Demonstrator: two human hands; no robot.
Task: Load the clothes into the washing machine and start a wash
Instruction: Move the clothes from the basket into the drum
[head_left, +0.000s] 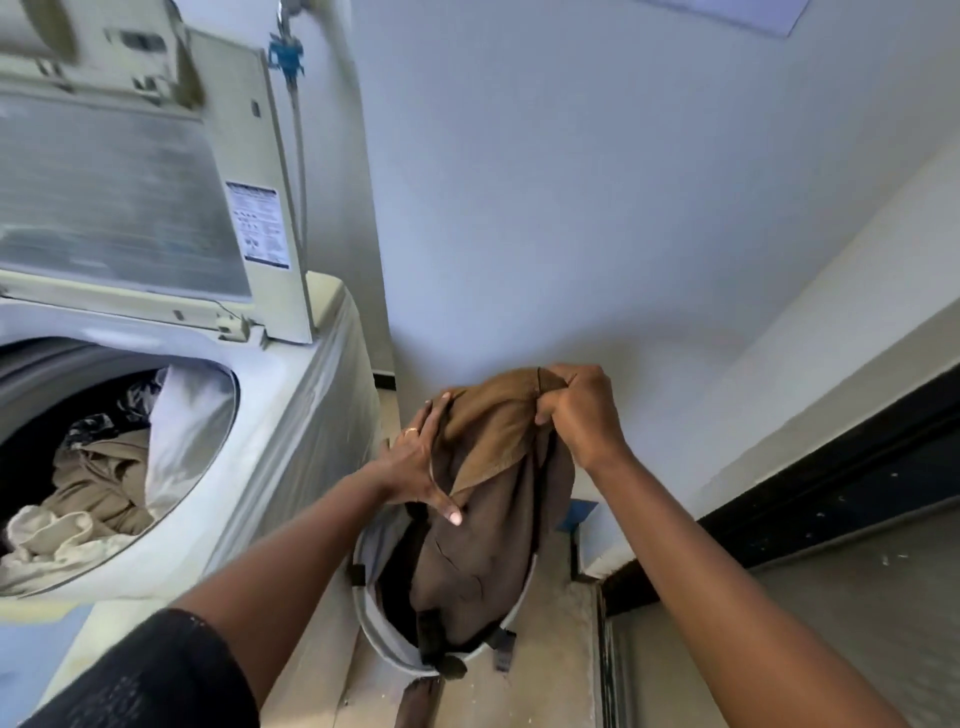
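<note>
A brown garment (493, 519) hangs above a white laundry basket (371, 631) on the floor, right of the washing machine (291, 415). My right hand (582, 410) is clenched on its top edge. My left hand (415, 462) grips its left side, thumb and fingers pinching the fabric. The garment's lower part still reaches into the basket. The top-loading machine stands at the left with its lid (130, 197) raised. Its drum (104, 467) holds several clothes: beige, cream, white and dark patterned pieces.
A white wall (597, 208) rises behind the basket. At the right runs a black window or door frame (831, 493) with a ledge. A water hose with a blue fitting (285, 54) hangs behind the machine. A narrow strip of tiled floor (561, 649) lies around the basket.
</note>
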